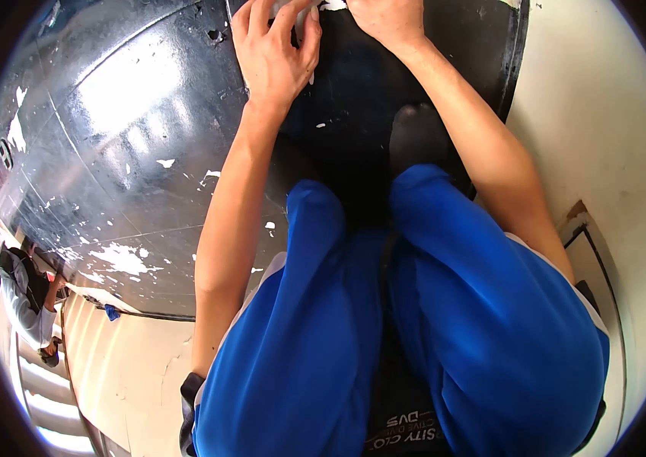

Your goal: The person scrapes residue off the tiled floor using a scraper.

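Note:
Both hands are at the top edge of the view, over a glossy black surface (353,76) with a worn coating. My left hand (275,61) has bent fingers, with thumb and forefinger close together around something whitish that I cannot make out. To its right, my right hand (391,19) is curled closed against the black surface. Its fingertips are partly cut off by the frame, so what they hold, if anything, is hidden. A small white patch (333,4) shows between the hands.
My knees in blue trousers (483,282) and dark-socked feet (414,137) rest on the surface. A cream-coloured wall or panel (589,99) runs along the right. White bare patches (121,259) mark the black surface at left. Another person (30,305) is at the far left, near a blue cloth (113,312).

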Demonstrator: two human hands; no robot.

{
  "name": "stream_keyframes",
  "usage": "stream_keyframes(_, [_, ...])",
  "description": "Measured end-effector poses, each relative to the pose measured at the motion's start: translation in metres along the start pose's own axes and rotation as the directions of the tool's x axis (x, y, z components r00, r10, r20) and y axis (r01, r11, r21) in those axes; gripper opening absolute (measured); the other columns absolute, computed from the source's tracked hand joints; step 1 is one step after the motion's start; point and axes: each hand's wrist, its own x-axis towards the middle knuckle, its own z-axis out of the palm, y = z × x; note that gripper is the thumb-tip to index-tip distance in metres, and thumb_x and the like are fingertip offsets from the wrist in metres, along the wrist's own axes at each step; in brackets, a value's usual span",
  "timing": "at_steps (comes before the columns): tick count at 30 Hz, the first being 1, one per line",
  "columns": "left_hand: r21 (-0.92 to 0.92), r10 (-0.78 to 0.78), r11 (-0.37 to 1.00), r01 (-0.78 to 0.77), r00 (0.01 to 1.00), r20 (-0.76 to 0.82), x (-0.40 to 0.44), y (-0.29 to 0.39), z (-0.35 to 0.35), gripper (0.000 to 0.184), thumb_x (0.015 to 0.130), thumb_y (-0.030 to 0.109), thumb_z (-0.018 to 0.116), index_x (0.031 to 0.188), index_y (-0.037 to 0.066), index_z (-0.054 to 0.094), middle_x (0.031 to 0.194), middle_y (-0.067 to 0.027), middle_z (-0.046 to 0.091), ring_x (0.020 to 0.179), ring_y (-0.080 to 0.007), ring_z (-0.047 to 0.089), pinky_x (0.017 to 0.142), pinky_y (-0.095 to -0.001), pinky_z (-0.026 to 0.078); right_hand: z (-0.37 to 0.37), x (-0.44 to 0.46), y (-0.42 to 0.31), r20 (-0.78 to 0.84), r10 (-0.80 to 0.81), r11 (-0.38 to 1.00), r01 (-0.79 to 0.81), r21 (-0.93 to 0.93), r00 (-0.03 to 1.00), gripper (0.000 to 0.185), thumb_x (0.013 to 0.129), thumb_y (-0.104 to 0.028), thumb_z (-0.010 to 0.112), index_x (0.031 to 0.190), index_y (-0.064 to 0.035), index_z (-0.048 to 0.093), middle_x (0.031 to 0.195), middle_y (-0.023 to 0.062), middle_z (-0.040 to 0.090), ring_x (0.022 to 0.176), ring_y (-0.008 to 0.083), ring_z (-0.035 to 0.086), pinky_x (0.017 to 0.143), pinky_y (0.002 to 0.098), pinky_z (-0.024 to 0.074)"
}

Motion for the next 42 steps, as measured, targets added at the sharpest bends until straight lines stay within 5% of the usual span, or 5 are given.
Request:
stream_keyframes(28, [0.002, 0.016, 1.000, -0.016, 1.000, 0.001, 0.000, 0.000, 0.000, 0.032, 0.089, 0.007, 0.075, 0.120, 0.014, 0.074, 0.135, -0.0119, 0.064, 0.120, -0.0362, 0.057, 0.104, -0.0471, 0.046, 0.011, -0.003, 0.009, -0.075, -0.097, 0.988, 0.105, 0.116, 0.992, 0.046, 0.087, -0.017, 0.085, 0.066, 0.0022, 0.049, 0.062, 0.0151, 0.053, 0.052, 0.0244, 0.045, 0.050, 0.0395, 0.0382])
stream_keyframes(31, [0.015, 0.014, 1.000, -0.014, 1.000, 0.001, 0.001, 0.001, 0.000, 0.031, 0.089, 0.007, 0.075, 0.119, 0.014, 0.074, 0.134, -0.0120, 0.064, 0.120, -0.0362, 0.057, 0.104, -0.0470, 0.046, 0.000, -0.003, 0.000, 0.032, 0.145, 0.989, -0.145, -0.013, 0.989, 0.043, 0.087, -0.016, 0.085, 0.067, 0.0026, 0.052, 0.062, 0.0153, 0.054, 0.052, 0.0220, 0.045, 0.050, 0.0385, 0.0389])
stream_keyframes(34, [-0.003, 0.025, 1.000, -0.025, 1.000, -0.009, 0.000, 0.000, 0.000, 0.031, 0.089, 0.007, 0.075, 0.119, 0.014, 0.074, 0.134, -0.0121, 0.064, 0.120, -0.0364, 0.057, 0.104, -0.0472, 0.046, 0.001, 0.002, 0.001, 0.031, -0.096, 0.991, 0.093, 0.098, 0.995, 0.041, 0.088, -0.016, 0.084, 0.068, 0.0029, 0.054, 0.059, 0.0151, 0.051, 0.052, 0.0192, 0.043, 0.049, 0.0373, 0.0390])
stream_keyframes(38, [0.000, -0.021, 1.000, 0.021, 0.996, 0.091, -0.003, -0.002, -0.002, 0.037, 0.094, 0.016, 0.071, 0.131, 0.014, 0.069, 0.146, -0.0138, 0.058, 0.131, -0.0388, 0.052, 0.112, -0.0524, 0.041, -0.019, 0.000, -0.006, 0.139, 0.328, 0.942, -0.335, 0.024, 0.934, 0.039, 0.090, -0.019, 0.084, 0.070, 0.0035, 0.059, 0.062, 0.0100, 0.060, 0.057, 0.0103, 0.048, 0.052, 0.0336, 0.0420])
stream_keyframes(42, [-0.012, 0.139, 0.990, -0.139, 0.989, 0.046, -0.017, 0.010, 0.005, 0.034, 0.086, 0.017, 0.078, 0.119, 0.024, 0.076, 0.137, -0.0026, 0.065, 0.130, -0.0312, 0.056, 0.107, -0.0464, 0.041, -0.043, 0.004, -0.001, -0.025, 0.490, 0.808, -0.443, 0.390, 0.871, 0.023, 0.094, -0.019, 0.082, 0.087, 0.0014, 0.075, 0.076, -0.0037, 0.068, 0.068, 0.0053, 0.055, 0.059, 0.0271, 0.0453])
